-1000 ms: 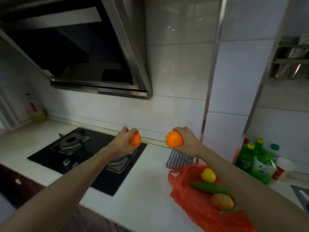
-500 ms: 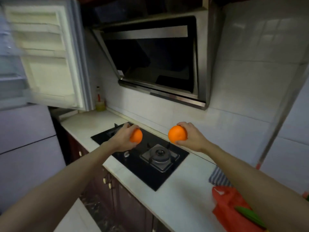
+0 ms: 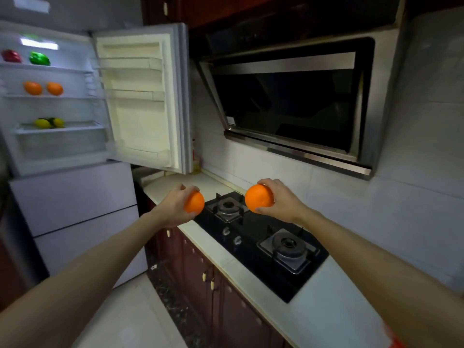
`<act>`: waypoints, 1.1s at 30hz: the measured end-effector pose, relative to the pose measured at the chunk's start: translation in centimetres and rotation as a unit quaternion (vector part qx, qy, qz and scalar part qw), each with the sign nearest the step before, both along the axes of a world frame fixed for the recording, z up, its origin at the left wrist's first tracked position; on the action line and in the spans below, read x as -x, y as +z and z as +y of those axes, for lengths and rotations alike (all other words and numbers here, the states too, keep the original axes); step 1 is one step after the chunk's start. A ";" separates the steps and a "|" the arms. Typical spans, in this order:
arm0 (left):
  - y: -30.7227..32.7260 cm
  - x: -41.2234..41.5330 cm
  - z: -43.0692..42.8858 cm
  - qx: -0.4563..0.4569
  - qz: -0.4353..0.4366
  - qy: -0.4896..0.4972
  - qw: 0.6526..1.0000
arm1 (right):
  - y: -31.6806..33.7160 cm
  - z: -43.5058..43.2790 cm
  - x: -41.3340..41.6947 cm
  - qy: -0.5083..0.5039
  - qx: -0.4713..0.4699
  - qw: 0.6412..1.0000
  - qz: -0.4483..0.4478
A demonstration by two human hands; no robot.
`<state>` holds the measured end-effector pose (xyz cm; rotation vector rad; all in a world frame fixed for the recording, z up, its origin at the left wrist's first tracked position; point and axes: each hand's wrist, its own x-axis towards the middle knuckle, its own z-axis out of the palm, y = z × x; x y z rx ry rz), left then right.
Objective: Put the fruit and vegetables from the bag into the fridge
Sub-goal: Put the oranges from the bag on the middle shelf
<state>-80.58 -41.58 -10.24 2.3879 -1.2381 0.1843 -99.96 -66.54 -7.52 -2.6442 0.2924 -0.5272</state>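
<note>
Fingers (image 3: 185, 189) of the left hand (image 3: 173, 209) curl tight around a smaller orange (image 3: 194, 202), which shows past the knuckles on the hand's right side, while the fingers (image 3: 270, 182) of the right hand (image 3: 281, 200) wrap over the top and under the bottom of a larger orange (image 3: 258, 198) that bulges out to the left of the palm. Both fruits are held in the air, near each other but apart, above the near end of a black gas hob (image 3: 261, 237) set into the white bench (image 3: 326, 310). Bare forearms reach in from the lower corners. To the left stands the fridge (image 3: 72, 197) with its upper door (image 3: 143, 96) swung wide open beside the steel range hood (image 3: 301, 101). Inside, a red pepper (image 3: 11, 56) and a green pepper (image 3: 39, 58) sit on the top shelf, two oranges (image 3: 43, 88) lie side by side on the shelf below, and yellow fruits (image 3: 49, 123) rest lower down with something dark between them. A scrap of the red bag (image 3: 395, 341) shows at the bottom right edge, on the bench.
</note>
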 end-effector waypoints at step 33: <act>2.6 -13.9 20.5 0.001 -0.018 0.294 0.956 | 2.8 15.0 -33.6 0.277 -0.001 0.960 -0.031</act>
